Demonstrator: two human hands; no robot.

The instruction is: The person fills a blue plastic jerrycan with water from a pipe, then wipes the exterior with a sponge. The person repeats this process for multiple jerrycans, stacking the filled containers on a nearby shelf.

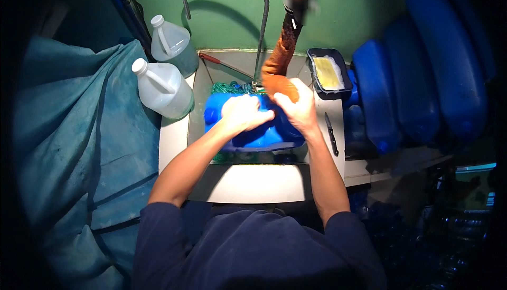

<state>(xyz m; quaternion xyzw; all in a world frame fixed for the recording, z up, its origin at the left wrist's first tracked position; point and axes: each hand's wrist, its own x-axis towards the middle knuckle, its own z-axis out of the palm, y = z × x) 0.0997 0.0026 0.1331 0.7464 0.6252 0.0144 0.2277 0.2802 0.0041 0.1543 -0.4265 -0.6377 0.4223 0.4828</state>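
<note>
Across the sink lies a blue plastic jug [252,140], tilted on its side, its cap end to the left. On its upper side rests my left hand [243,111], curled as if round the handle, its thumb pointing right; the handle itself is hidden. My right hand [299,109] is closed round a rounded orange end of a long brown-orange shaft-like thing [280,58], pressed close to the jug. That thing runs up toward the wall, dark and blurred at its top; its kind is unclear.
Two white jugs [165,90] stand on the left counter. A curved faucet pipe [265,5] rises behind the sink [198,100], near a red-handled tool [210,58] and green netting [224,87]. A knife [331,135], a black tub [344,88] and large blue containers [375,100] are right.
</note>
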